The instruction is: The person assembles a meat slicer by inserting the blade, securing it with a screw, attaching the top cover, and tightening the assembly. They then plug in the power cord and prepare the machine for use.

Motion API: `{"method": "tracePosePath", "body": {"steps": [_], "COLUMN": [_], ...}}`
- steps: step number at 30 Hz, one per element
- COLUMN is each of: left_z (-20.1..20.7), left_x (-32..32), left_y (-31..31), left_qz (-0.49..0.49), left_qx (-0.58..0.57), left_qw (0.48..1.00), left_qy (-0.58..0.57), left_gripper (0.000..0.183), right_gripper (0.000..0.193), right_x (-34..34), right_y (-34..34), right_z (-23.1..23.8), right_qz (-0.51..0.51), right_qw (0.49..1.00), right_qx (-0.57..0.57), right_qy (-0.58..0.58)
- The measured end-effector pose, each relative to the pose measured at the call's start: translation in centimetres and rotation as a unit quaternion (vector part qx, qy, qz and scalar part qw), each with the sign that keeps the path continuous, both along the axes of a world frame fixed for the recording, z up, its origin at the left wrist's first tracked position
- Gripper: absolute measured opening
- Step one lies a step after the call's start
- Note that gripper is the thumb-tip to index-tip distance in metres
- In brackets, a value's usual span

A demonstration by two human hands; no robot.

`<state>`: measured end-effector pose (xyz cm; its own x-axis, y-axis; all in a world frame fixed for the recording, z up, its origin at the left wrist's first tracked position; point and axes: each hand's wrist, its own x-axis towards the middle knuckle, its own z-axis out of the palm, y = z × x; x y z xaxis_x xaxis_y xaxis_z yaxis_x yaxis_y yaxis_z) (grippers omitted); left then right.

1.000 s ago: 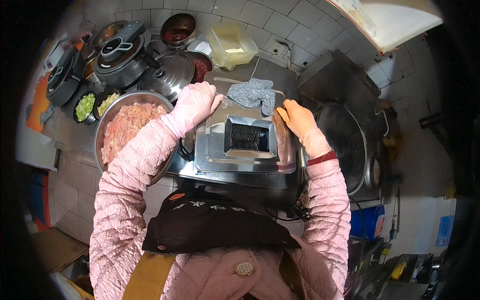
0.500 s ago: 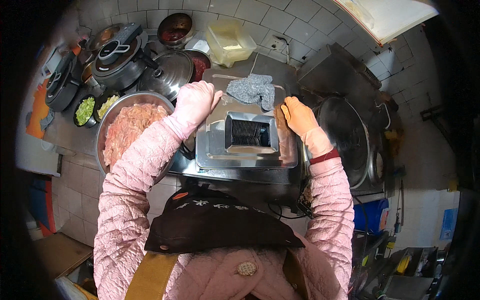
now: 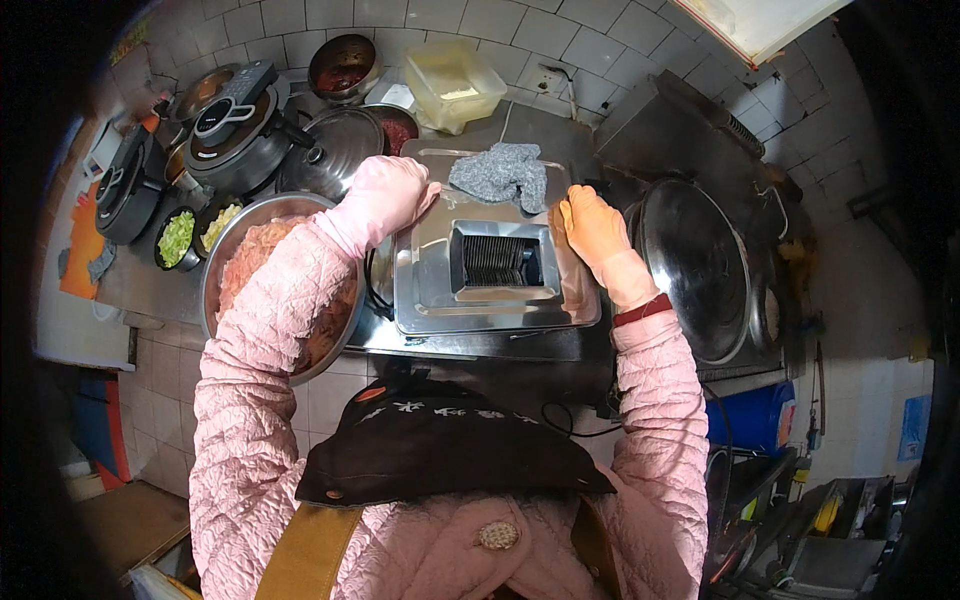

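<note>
In front of me stands a stainless steel meat cutter (image 3: 425, 285), its rectangular feed opening showing a row of thin dark blades (image 3: 492, 260). My left hand (image 3: 385, 202), in a pale pink glove, is closed on the machine's left edge. On the opposite edge my right hand (image 3: 600, 235), gloved in orange, is closed as well, its fingertips partly hidden. A crumpled grey cloth (image 3: 500, 177) lies on top of the machine, between the hands and behind the opening. Beside my left forearm a steel bowl (image 3: 213, 262) holds raw sliced meat (image 3: 255, 255), partly covered by my sleeve.
At the back left stand dark electric cookers (image 3: 235, 150), a lidded pan (image 3: 338, 150) and small bowls of chopped green vegetables (image 3: 177, 238). A yellowish plastic tub (image 3: 455, 88) sits near the tiled wall. To the right is a large round dark pan lid (image 3: 695, 270).
The view has shifted slightly, so the bowl and the counter sit a little differently in the picture. Both hands keep their hold on the machine's edges.
</note>
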<state>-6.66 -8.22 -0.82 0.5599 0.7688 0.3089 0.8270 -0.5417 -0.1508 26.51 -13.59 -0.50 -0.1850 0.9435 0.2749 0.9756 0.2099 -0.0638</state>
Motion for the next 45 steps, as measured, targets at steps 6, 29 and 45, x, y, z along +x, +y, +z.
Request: {"method": "tracePosePath", "body": {"steps": [6, 29, 45], "left_z": [0.5, 1.8, 0.7], "left_x": [-0.3, -0.2, -1.0], "left_y": [0.7, 1.4, 1.4], "left_qz": [-0.098, -0.048, -0.111], "left_qx": [0.058, -0.067, -0.057], "left_qw": [0.993, 0.996, 0.992], "left_qy": [0.028, 0.036, -0.005], "left_gripper": [0.036, 0.042, 0.026], "right_gripper": [0.015, 0.018, 0.039], "right_x": [-0.1, 0.0, -4.5], "right_y": [0.0, -0.1, -4.1], "right_z": [-0.2, -0.1, 10.0], "right_qz": [0.010, 0.009, -0.066], "right_qw": [0.999, 0.999, 0.982], "right_qx": [0.034, 0.026, -0.158], "right_qy": [-0.009, -0.023, -0.075]}}
